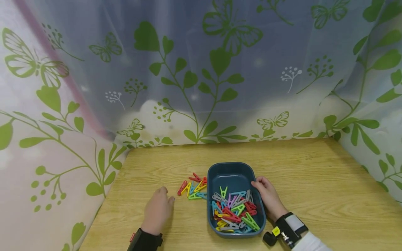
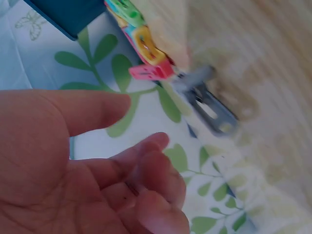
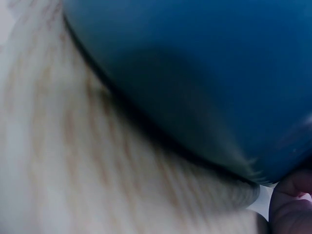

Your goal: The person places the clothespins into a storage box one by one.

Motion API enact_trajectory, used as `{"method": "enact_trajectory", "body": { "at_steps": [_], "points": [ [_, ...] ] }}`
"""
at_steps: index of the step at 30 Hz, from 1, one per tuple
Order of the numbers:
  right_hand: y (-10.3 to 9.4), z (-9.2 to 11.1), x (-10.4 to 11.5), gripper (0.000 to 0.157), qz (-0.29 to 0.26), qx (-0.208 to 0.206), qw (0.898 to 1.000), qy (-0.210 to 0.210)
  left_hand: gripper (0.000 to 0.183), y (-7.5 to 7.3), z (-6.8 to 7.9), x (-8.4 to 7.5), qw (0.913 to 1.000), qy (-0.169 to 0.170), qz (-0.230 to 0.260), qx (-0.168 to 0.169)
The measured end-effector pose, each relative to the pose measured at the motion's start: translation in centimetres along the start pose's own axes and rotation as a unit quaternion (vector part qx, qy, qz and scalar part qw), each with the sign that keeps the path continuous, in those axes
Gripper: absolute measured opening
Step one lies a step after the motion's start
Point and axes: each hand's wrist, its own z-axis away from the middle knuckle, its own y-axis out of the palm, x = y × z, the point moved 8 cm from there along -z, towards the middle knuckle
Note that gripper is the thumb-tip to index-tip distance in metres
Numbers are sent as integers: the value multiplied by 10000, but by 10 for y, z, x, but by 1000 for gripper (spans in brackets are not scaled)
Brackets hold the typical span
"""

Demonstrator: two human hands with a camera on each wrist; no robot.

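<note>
A dark blue rectangular plastic box (image 1: 230, 176) stands on the table, with many coloured clothespins (image 1: 232, 212) heaped in its near part. At its right side my right hand (image 1: 268, 195) grips the rim, thumb over the edge; in the right wrist view the box wall (image 3: 195, 87) fills much of the picture. My left hand (image 1: 157, 211) is over the table left of the box, fingers loosely bent and apart from the thumb, holding nothing. Just beyond its fingertips in the left wrist view is a grey clothespin (image 2: 204, 102); whether it touches the table I cannot tell.
Several loose red, yellow, blue and green clothespins (image 1: 193, 186) lie against the box's left side. The wood-grain table (image 1: 292, 164) ends at a patterned curtain (image 1: 201, 87) behind and at both sides.
</note>
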Motion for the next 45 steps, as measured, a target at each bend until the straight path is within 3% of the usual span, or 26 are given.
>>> {"method": "enact_trajectory", "body": {
  "at_steps": [7,18,21,24,28,33,39,45],
  "points": [
    [-2,-1,0,20,49,-42,10000,9,22,6,3,13,9990,-163,-383,160],
    [-1,1,-2,19,-4,-30,10000,76,14,13,2,22,9960,-358,-679,459],
    [0,1,-1,19,-11,-29,10000,65,13,11,1,22,9965,-320,-662,389],
    [0,0,-1,19,-38,-24,10000,51,12,3,0,18,9986,-147,-504,113],
    [1,0,0,18,-59,-18,10000,27,12,-11,-3,9,9995,-11,-244,-220],
    [1,1,1,18,-15,-6,10000,25,12,-25,-6,-8,9990,39,-271,-353],
    [0,0,0,17,58,-12,10000,38,11,-43,-2,-41,9971,362,-108,-664],
    [-1,0,-1,18,48,-19,10000,56,13,-49,3,-79,9947,748,137,-688]
  ]
}}
